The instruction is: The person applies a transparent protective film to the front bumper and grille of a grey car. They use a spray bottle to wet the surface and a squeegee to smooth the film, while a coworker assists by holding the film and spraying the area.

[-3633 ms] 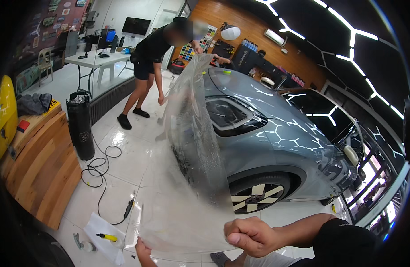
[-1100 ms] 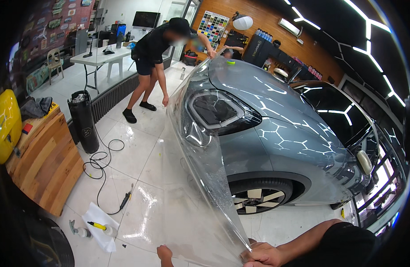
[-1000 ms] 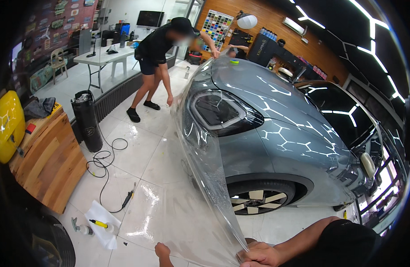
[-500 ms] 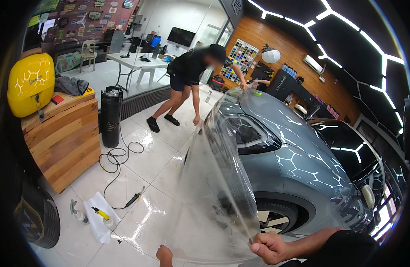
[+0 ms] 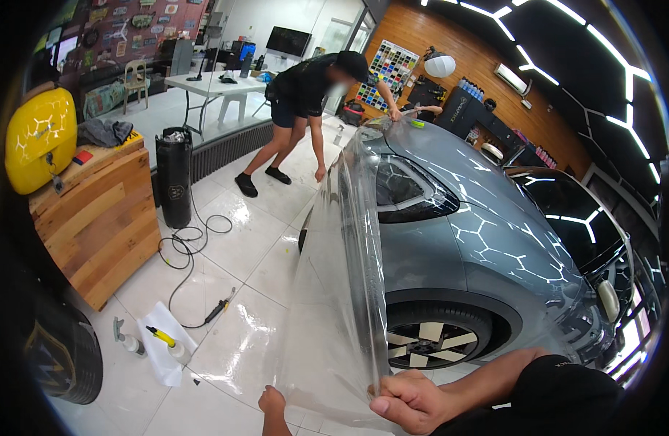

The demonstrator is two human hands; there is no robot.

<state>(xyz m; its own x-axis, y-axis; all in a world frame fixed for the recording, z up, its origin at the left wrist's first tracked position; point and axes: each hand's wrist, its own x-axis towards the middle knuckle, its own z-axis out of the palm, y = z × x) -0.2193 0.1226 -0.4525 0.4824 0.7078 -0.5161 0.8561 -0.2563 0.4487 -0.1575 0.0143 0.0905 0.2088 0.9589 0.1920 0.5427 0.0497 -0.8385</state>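
A large sheet of transparent film hangs stretched along the front end of a grey car, beside the headlight. My right hand is closed on a gathered corner of it, with the thumb on top, just in front of the wheel. Lower left of that, my left hand pinches the other near corner. Across the car's front, a co-worker in dark clothes bends forward, one hand at the film by the hood's far edge, the other hand lower near the film's far side.
On the tiled floor at left lie a hose with a wand and a white sheet with spray bottles. A black tank stands next to a wooden cabinet. A black drum is at lower left.
My right hand has moved left with its film corner, baring more of the wheel. The film between my hands has narrowed. My left hand has risen slightly; the co-worker stays bent over.
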